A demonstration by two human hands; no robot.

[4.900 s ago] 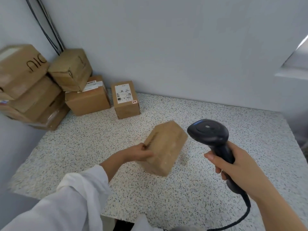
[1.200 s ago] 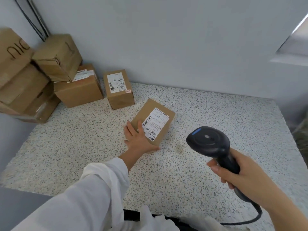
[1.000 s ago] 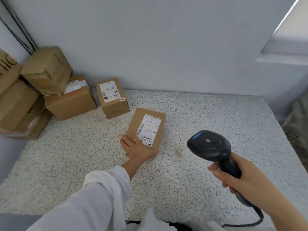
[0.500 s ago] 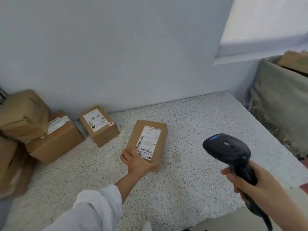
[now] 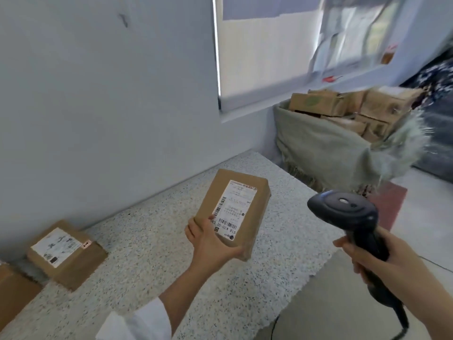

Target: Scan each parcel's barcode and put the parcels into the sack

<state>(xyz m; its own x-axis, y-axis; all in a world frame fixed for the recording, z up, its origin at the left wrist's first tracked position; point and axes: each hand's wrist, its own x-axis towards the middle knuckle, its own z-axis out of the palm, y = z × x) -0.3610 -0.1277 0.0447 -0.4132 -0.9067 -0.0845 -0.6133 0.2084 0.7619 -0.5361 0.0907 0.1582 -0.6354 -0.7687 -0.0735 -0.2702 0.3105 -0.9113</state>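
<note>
Left hand (image 5: 210,244) grips parcel (image 5: 232,212), label up; right hand (image 5: 389,261) grips scanner (image 5: 343,212); sack (image 5: 326,146) beyond parcel, rightward.

This looks like a parcel-sorting or mail room. At the centre of the frame is a brown cardboard parcel with a white barcode label (image 5: 255,207), and a second labelled brown cardboard parcel (image 5: 66,253) lies at lower left on a grey speckled stone counter (image 5: 152,241). At right stands a pale green woven sack (image 5: 326,153) heaped with brown cardboard boxes (image 5: 318,103). A black corded handheld barcode scanner (image 5: 348,217) shows at lower right. A blind-covered window (image 5: 264,45) sits in bare pale walls at the top.
</note>
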